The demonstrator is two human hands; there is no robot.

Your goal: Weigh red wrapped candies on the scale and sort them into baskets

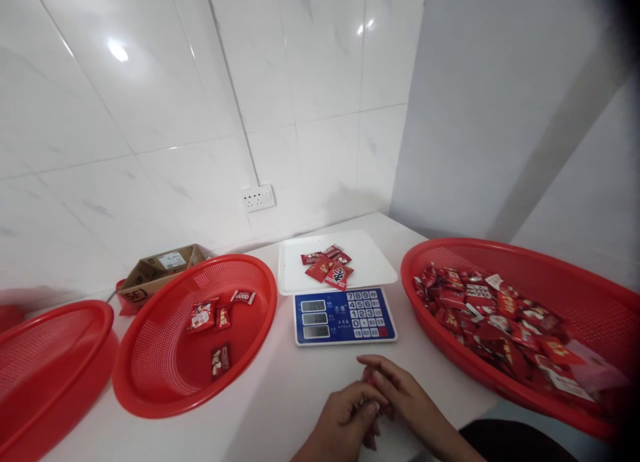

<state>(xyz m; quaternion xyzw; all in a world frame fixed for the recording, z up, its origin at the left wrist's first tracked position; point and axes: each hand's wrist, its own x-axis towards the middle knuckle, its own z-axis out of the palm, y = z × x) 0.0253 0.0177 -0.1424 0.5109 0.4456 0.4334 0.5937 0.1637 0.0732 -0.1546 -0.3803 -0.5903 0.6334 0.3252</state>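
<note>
Low in the view, in front of the scale, my left hand [344,419] and my right hand [404,397] meet. Their fingers are curled together around small red packets [384,410], of which only bits show. Just beyond them stands a digital scale with a blue keypad panel [346,315] and a white tray [296,265]. Several red packets [320,269] lie in a loose pile on that tray. To the right, a big red basket [505,249] holds a heap of red wrapped packets [493,325].
Left of the scale, a red basket [150,355] contains several scattered packets [203,315]. Another red basket [75,375] stands at the far left. Behind them sits an open cardboard box [145,279]. A socket [259,198] is on the tiled wall.
</note>
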